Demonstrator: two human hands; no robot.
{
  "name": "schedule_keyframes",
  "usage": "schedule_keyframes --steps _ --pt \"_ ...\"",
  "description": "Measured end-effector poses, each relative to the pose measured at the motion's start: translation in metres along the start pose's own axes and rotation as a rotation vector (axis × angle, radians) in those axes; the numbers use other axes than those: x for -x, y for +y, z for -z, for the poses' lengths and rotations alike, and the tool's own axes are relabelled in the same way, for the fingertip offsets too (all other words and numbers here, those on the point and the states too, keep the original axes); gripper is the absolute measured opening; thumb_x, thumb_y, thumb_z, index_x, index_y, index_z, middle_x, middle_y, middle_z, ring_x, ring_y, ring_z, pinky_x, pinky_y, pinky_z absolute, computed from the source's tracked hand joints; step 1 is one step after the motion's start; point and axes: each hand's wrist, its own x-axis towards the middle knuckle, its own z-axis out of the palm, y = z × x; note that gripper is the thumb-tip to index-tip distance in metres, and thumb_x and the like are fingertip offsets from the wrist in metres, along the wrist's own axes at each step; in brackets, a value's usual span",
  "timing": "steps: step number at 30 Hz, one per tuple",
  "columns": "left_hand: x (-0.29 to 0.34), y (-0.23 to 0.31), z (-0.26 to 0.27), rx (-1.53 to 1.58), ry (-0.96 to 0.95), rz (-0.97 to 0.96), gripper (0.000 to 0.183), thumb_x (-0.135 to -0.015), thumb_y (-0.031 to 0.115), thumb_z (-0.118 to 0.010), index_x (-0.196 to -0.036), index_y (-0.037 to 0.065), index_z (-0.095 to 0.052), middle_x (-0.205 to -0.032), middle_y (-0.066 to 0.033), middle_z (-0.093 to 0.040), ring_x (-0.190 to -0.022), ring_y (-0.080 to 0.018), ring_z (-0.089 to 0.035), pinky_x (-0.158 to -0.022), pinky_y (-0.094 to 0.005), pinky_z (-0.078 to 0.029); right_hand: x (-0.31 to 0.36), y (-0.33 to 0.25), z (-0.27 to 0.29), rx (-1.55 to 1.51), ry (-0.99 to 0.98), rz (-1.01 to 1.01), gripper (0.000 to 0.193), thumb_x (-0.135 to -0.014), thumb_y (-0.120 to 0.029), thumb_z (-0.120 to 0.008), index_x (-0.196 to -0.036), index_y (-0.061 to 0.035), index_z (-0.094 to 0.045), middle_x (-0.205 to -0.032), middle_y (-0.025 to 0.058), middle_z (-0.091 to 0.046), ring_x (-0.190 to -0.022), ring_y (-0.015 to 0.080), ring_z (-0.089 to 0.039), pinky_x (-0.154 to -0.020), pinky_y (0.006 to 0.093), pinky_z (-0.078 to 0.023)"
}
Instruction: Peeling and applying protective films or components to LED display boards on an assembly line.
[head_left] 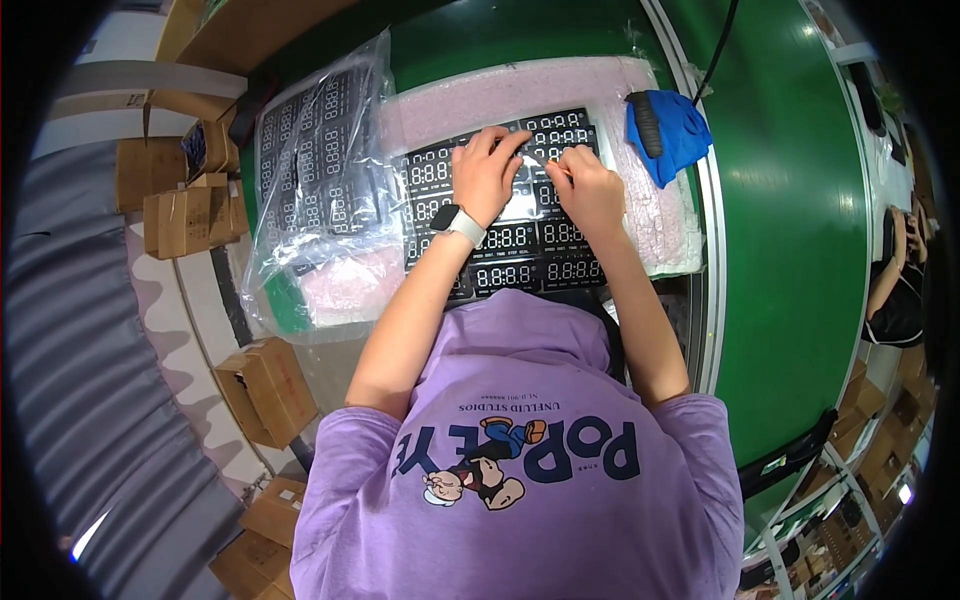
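Observation:
Black display panels [505, 240] with white segment digits lie in rows on a pink foam sheet [660, 230] on the green bench. Both hands hover over the upper rows. My left hand [485, 172], with a white smartwatch on its wrist, pinches one end of a small pale film strip [537, 160] above a panel. My right hand [590, 188] is closed with its fingertips on the strip's other end. The panels under both hands are hidden.
A clear plastic bag [320, 170] with more black panels lies to the left. A blue cloth with a dark object [665, 125] sits at the right of the foam. A green conveyor [790, 220] runs along the right; another person [895, 275] is beyond it. Cardboard boxes [265, 390] stand on the floor at left.

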Motion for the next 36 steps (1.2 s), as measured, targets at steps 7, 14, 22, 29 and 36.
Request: schedule_keyframes --steps 7,14,22,29,36 --pt "-0.001 -0.022 0.001 0.127 -0.116 -0.05 0.012 -0.083 0.012 -0.071 -0.094 0.01 -0.07 -0.098 -0.0041 -0.065 -0.098 -0.0267 -0.062 -0.078 -0.0387 -0.043 0.001 0.001 0.002 -0.019 -0.007 0.065 0.021 -0.084 -0.026 -0.072 -0.08 -0.0101 -0.059 -0.081 0.0048 -0.06 -0.059 0.031 -0.064 -0.052 0.0412 -0.052" --pt "0.033 -0.069 0.075 0.903 -0.269 0.339 0.009 -0.102 0.01 -0.052 -0.098 0.002 -0.052 -0.098 -0.0134 -0.071 -0.1 -0.0208 -0.068 -0.093 -0.0342 -0.051 -0.005 0.007 0.001 -0.087 0.021 0.006 0.022 -0.084 -0.026 -0.073 -0.077 -0.0099 -0.061 -0.075 0.0053 -0.062 -0.062 0.0313 -0.064 -0.053 0.0426 -0.05" --pt "0.004 -0.04 0.112 0.858 0.315 0.805 0.016 -0.102 0.018 -0.053 -0.09 0.007 -0.053 -0.063 0.0041 -0.043 -0.054 -0.0064 -0.038 -0.048 -0.0252 -0.033 -0.02 0.017 0.004 -0.268 0.048 -0.029 0.02 -0.085 -0.022 -0.072 -0.077 -0.0073 -0.062 -0.075 0.0072 -0.063 -0.064 0.029 -0.063 -0.055 0.0392 -0.048" --pt "0.001 0.002 0.047 0.52 -0.112 0.54 0.041 -0.078 0.015 -0.082 -0.062 0.006 -0.045 -0.057 0.0037 -0.043 -0.054 -0.0071 -0.04 -0.049 -0.0255 -0.032 0.021 -0.001 0.027 -0.199 -0.046 -0.16 0.022 -0.082 -0.023 -0.076 -0.076 -0.0057 -0.063 -0.074 0.0097 -0.063 -0.067 0.0319 -0.063 -0.059 0.0423 -0.049" --pt "0.019 0.0 -0.004 0.255 0.033 0.102 0.015 -0.082 0.002 -0.068 -0.088 0.001 -0.054 -0.083 -0.0101 -0.056 -0.069 -0.0208 -0.058 -0.064 -0.0318 -0.048 0.031 -0.013 0.009 0.08 0.049 -0.139 0.024 -0.086 -0.025 -0.072 -0.076 -0.0076 -0.059 -0.075 0.0075 -0.06 -0.061 0.0324 -0.063 -0.053 0.043 -0.049"
